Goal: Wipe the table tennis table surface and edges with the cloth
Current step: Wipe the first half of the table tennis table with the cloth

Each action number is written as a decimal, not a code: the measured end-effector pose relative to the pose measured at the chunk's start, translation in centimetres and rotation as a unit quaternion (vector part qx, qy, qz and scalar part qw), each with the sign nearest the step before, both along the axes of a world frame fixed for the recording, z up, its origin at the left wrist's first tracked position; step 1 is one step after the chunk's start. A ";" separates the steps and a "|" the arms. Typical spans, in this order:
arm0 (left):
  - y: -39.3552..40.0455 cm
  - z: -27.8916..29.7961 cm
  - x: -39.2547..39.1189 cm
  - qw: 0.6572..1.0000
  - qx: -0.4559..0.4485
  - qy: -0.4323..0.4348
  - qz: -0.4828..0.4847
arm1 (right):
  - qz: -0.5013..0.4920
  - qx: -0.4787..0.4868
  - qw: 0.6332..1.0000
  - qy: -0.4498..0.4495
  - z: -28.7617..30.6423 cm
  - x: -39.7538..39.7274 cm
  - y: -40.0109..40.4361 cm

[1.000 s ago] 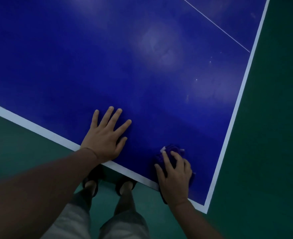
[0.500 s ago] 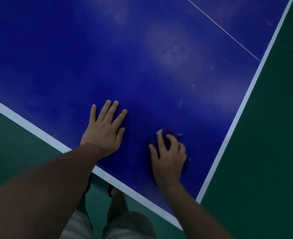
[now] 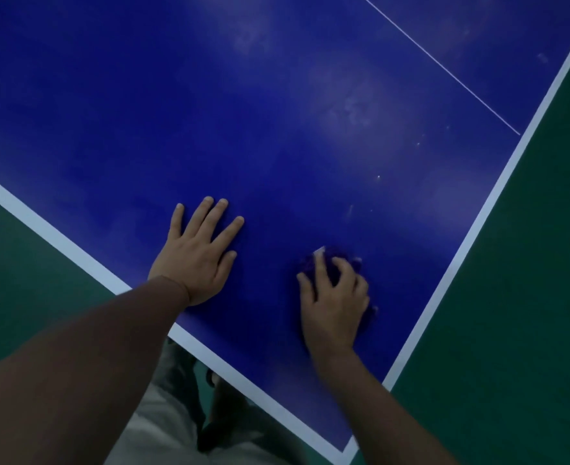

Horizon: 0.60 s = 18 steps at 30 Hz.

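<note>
Cloth [image 3: 335, 268] is sitting bunched on the blue table [image 3: 277, 135], purple, near the corner closest to me, well inside both white edge lines. A pale bit of it is poking out at the top by my fingertips. My right hand [image 3: 335, 305] is lying over the cloth, fingers [image 3: 345, 270] curled down into it and gripping it, thumb out to the left touching the tabletop; most of the cloth is hiding under my palm, a little is showing past the right side of the hand. My left hand [image 3: 198, 256] is resting flat on the table to the left of the cloth, apart from it, fingers straight and slightly spread, palm pressing down just inside the near edge line [image 3: 75, 251]. Faint smudges and small white specks are showing on the surface beyond the cloth. Thin centre line [image 3: 441, 65] is running across the top right. Green floor [image 3: 528, 297] is showing off both edges. My trousers [image 3: 163, 427] are showing below the near edge.
</note>
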<state>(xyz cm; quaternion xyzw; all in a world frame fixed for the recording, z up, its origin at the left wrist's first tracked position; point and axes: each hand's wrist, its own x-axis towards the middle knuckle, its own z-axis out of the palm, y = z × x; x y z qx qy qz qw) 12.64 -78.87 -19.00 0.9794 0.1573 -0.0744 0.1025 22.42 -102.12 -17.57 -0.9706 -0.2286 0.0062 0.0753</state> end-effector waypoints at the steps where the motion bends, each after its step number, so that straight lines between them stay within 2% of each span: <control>1: 0.0 -0.1 0.0 1.000 0.000 -0.001 -0.001 | 0.029 -0.002 1.000 -0.005 -0.1 -1.5 0.5; 4: 0.1 0.0 -0.1 1.000 0.005 -0.008 0.002 | 0.135 0.004 0.991 -0.013 -0.5 -4.3 3.7; 7: 0.1 0.3 0.1 1.000 -0.014 -0.016 0.000 | 0.159 0.009 0.987 -0.037 -0.6 -0.5 5.6; 9: 0.0 0.6 0.1 1.000 -0.025 -0.017 0.004 | 0.109 0.005 0.993 -0.039 -0.3 3.8 4.8; 11: 0.2 1.0 0.2 0.999 -0.033 -0.018 0.002 | 0.012 0.011 0.999 -0.032 0.1 7.5 3.4; 13: 0.8 1.3 0.5 0.999 -0.026 -0.015 -0.023 | -0.058 0.016 0.998 -0.029 0.1 8.3 1.8; 15: 1.6 1.5 1.2 0.998 -0.014 -0.013 -0.054 | -0.073 0.013 0.997 -0.027 -0.2 6.5 1.4; 18: 2.3 1.6 3.7 0.996 -0.015 -0.009 -0.089 | 0.000 0.006 1.000 -0.030 -0.5 3.3 3.4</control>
